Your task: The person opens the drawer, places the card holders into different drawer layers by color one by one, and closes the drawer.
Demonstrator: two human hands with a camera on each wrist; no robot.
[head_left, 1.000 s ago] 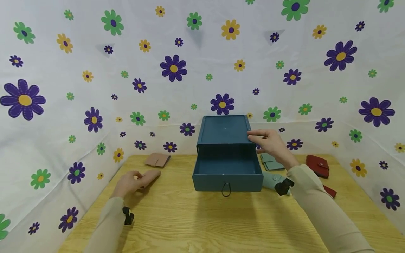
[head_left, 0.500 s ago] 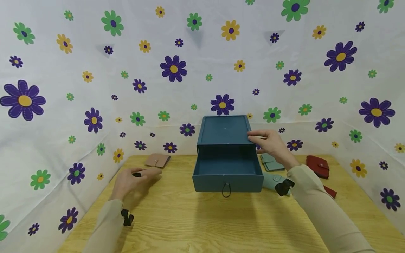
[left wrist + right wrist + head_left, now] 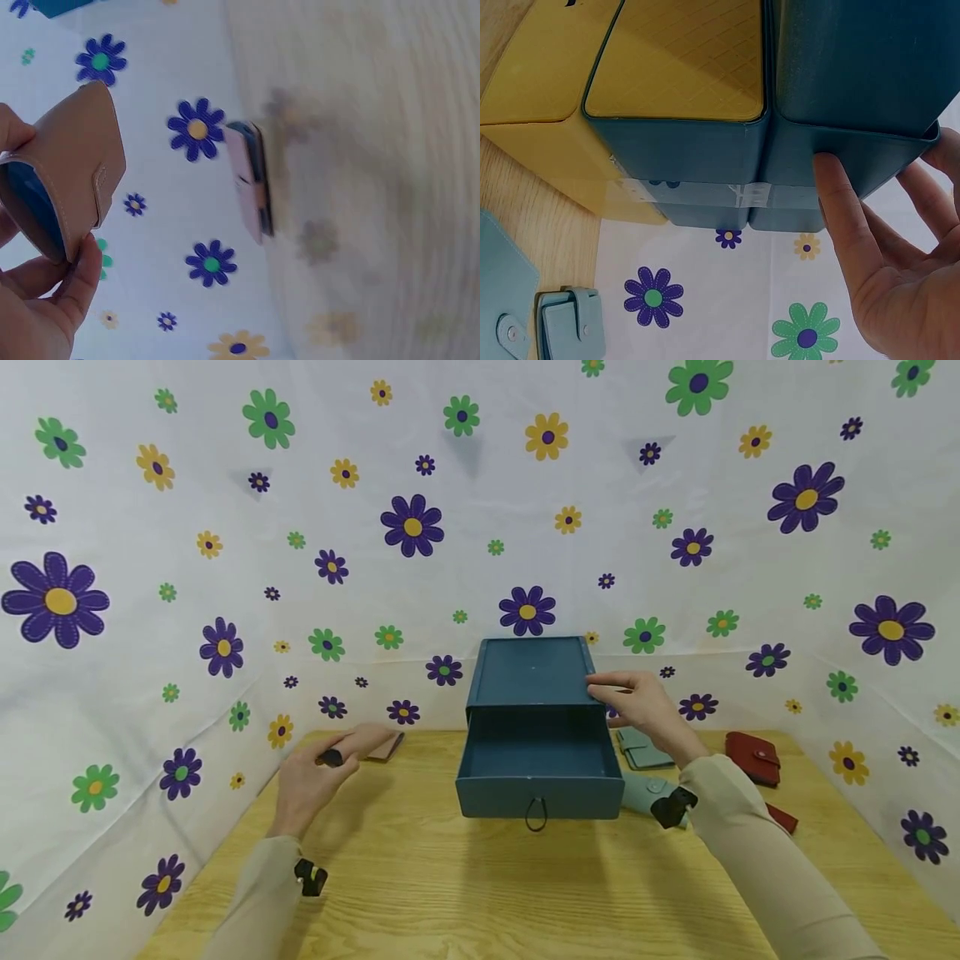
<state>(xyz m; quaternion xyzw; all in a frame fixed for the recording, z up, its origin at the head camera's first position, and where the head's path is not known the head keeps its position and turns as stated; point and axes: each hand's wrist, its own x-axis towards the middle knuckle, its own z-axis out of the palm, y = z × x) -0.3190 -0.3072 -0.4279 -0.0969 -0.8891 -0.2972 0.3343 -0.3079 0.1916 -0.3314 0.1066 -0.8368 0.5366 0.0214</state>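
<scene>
My left hand (image 3: 311, 785) holds a tan snap wallet (image 3: 82, 142) between thumb and fingers, raised above the table; its blue lining shows at one end. Beyond it lies a pink wallet (image 3: 244, 180), partly covered by the hand in the head view. My right hand (image 3: 648, 706) touches the right edge of a blue drawer box (image 3: 532, 668), fingers spread and fairly straight along its top and side. The box's drawer (image 3: 536, 797) is pulled out toward me, with nothing inside and a dark loop on its front.
Right of the box lie two pale green wallets (image 3: 647, 750), one partly behind my wrist. A red wallet (image 3: 753, 758) and another red piece (image 3: 782, 818) lie further right. Yellow drawer fronts (image 3: 675, 60) show beneath the top drawer. A flowered cloth (image 3: 412, 602) stands behind the table.
My left hand has lifted and moved away from me with the tan wallet, now overlapping the pink one. My right hand and the drawer box have stayed put.
</scene>
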